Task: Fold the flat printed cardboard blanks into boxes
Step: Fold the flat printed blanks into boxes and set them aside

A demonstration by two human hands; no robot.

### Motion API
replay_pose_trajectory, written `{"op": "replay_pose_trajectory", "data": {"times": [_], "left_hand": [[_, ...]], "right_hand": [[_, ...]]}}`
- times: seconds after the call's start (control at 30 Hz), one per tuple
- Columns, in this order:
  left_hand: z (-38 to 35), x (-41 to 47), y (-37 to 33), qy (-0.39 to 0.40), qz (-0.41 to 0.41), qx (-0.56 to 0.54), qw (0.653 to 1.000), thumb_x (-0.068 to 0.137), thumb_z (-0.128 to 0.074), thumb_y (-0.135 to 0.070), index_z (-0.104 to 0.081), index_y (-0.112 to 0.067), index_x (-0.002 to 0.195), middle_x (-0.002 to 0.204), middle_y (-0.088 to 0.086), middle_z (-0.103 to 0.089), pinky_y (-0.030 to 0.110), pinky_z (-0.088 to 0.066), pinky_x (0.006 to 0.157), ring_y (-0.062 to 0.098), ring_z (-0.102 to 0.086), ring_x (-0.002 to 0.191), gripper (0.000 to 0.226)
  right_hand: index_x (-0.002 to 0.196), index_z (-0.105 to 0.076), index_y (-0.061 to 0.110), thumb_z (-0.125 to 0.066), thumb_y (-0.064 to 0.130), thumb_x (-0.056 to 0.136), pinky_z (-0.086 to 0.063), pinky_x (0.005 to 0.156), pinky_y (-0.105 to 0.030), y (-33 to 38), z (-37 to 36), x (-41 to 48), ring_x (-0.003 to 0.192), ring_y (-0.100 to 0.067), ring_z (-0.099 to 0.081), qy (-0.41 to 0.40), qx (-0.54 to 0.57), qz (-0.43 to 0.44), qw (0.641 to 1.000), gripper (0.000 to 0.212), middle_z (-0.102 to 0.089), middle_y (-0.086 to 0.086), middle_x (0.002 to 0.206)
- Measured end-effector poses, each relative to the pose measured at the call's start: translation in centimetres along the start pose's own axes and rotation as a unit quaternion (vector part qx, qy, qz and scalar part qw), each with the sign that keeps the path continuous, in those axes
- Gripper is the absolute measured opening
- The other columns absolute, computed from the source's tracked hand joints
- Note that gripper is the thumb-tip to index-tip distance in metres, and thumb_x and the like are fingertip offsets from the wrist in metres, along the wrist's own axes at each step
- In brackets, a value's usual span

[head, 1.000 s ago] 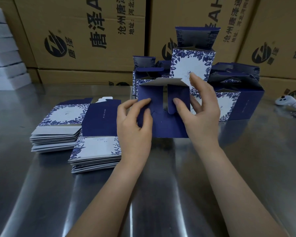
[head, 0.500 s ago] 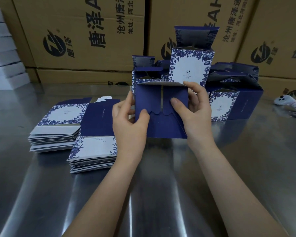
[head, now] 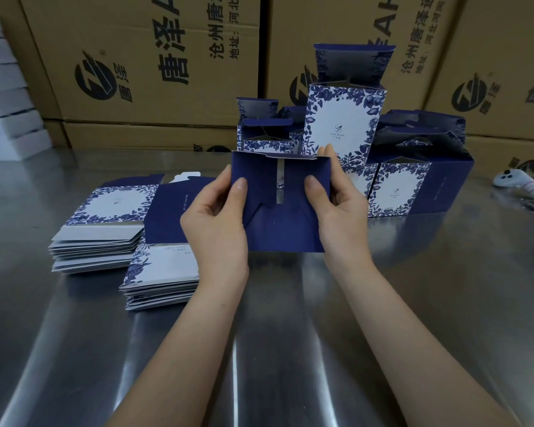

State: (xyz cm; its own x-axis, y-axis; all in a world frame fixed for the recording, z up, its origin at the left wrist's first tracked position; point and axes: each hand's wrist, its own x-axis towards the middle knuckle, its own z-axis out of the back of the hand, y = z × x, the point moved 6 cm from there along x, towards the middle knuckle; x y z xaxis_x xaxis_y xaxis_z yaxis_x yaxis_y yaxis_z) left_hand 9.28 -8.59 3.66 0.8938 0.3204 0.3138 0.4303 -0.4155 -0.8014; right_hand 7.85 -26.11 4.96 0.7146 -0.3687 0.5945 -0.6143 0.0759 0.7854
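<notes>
The half-folded box (head: 285, 224) sits between both hands over the steel table (head: 290, 349). The left hand (head: 216, 223) grips its left edge and the right hand (head: 342, 211) its right, thumbs pressing the flaps. Stacks of flat blanks (head: 99, 238) lie left, and finished boxes (head: 346, 118) stand just behind.

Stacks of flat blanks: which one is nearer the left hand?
The front stack, right beside the left hand; the other stack lies farther left.

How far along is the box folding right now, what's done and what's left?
Done: several folded boxes stand at the back. In hand: the left hand and right hand grip a navy box with its flaps only partly closed. Left: one stack of flat blanks and a second stack lie at the left.
</notes>
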Motion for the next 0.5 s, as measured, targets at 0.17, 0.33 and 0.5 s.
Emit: {"op": "replay_pose_trajectory", "data": {"times": [0.17, 0.33, 0.5], "left_hand": [[0.42, 0.14, 0.33, -0.017, 0.011, 0.002, 1.0, 0.09, -0.068, -0.007, -0.073, -0.016, 0.109, 0.103, -0.005, -0.076, 0.028, -0.055, 0.093, 0.009, -0.069, 0.103, 0.022], [0.46, 0.06, 0.26, -0.018, 0.009, 0.011, 1.0, 0.088, -0.07, -0.008, -0.073, -0.026, 0.092, 0.095, -0.009, -0.076, 0.019, -0.054, 0.084, 0.004, -0.07, 0.094, 0.018], [0.69, 0.16, -0.1, -0.02, -0.008, 0.054, 0.998, 0.087, -0.074, -0.019, -0.075, -0.025, 0.088, 0.087, -0.011, -0.076, 0.014, -0.051, 0.078, -0.002, -0.068, 0.085, 0.006]], "right_hand": [[0.145, -0.041, 0.015, -0.056, 0.007, 0.095, -0.036, 0.115, -0.036, -0.16, -0.18, -0.21, 0.131, 0.001, -0.046, 0.001, -0.015, 0.003, 1.0, 0.053, -0.052, 0.02, 0.135], [0.146, -0.04, 0.018, -0.051, 0.018, 0.099, -0.029, 0.118, -0.031, -0.27, -0.17, -0.44, 0.135, 0.005, -0.038, -0.008, -0.047, 0.005, 0.999, 0.049, -0.046, 0.015, 0.144], [0.146, -0.041, 0.02, -0.044, 0.025, 0.103, -0.029, 0.114, -0.018, -0.31, 0.15, -1.04, 0.133, 0.01, -0.037, -0.02, -0.063, 0.004, 0.998, 0.044, -0.046, 0.02, 0.142]]}}
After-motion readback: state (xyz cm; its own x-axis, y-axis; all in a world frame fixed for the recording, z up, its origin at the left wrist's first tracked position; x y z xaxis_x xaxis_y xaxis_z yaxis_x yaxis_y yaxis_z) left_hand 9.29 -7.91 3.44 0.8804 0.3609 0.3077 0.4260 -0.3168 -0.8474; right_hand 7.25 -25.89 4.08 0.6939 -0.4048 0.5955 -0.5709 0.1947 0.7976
